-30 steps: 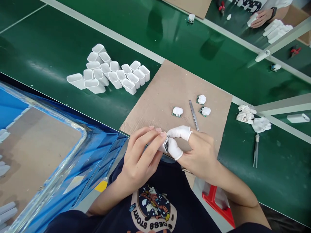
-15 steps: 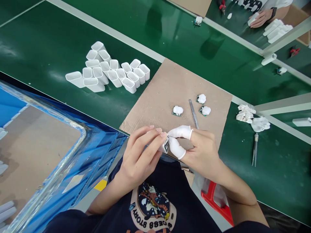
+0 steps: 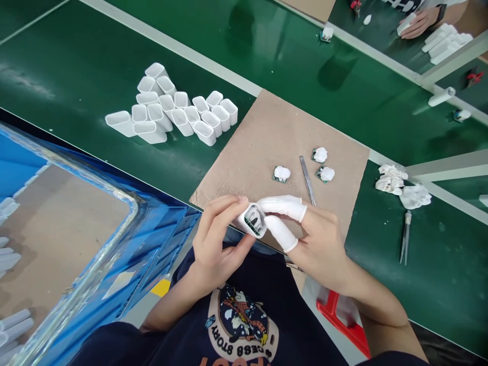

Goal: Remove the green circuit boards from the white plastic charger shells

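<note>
Both hands, left hand (image 3: 215,244) and right hand (image 3: 316,241), pinch one small white casing (image 3: 251,221) at 6 o'clock; it looks light, stiff, smooth; better held by its sides.

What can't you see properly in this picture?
All in the head view:
- White shell: held between left hand and right hand; fingers cover its sides, and the parts inside are too small to tell.
- Blue crate: cut off by the left edge.
- Red object: mostly hidden under the right forearm.
- Another person's hand: cut off by the top edge.
</note>
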`<state>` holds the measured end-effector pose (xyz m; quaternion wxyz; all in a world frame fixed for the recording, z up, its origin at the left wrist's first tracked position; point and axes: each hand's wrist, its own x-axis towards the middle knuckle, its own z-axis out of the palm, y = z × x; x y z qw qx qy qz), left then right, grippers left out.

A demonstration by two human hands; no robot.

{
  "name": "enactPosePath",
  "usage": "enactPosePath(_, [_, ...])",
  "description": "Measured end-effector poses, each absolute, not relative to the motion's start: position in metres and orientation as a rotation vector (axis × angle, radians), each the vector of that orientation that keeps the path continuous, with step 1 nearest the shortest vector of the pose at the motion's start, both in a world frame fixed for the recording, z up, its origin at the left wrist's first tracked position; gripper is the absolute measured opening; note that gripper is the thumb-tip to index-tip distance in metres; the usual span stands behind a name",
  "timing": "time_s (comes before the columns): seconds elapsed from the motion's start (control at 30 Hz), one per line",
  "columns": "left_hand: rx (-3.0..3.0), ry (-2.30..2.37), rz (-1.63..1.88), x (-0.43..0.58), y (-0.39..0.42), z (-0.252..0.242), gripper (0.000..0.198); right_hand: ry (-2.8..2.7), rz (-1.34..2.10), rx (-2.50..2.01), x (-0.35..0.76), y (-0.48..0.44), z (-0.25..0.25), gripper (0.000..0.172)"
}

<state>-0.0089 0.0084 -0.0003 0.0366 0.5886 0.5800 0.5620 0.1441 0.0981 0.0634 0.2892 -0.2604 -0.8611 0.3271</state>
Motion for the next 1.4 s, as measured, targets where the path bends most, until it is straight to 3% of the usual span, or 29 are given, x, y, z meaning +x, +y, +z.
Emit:
enactPosePath(0.2, [1.749,1.875,1.843,-0.003,0.009,-0.001,0.051,-2.244,0.56,-0.599,0.141,0.078,0.05,0.034])
enactPosePath(0.5, [1.771,2.02,1.933,0.004,0.009,-0.002,0.049,-2.242,0.355,-0.543,0.131,0.073,0.043,0.025])
enactPosePath(1.03, [1.704,1.885,2.039,0.008,0.009,0.004,0.048,-2.18,0.475,-0.559,0.13,0.067,0.046,0.04])
enactPosePath(1.23, [1.802,1.902,1.976,0.009,0.008,0.009,0.044,-2.251,0.497,-0.527,0.134,0.073,0.052,0.037])
enactPosePath(1.4, [1.768,1.866,1.93,0.006,0.005,0.011,0.044,-2.16,0.912,-0.553,0.146,0.092,0.068,0.029])
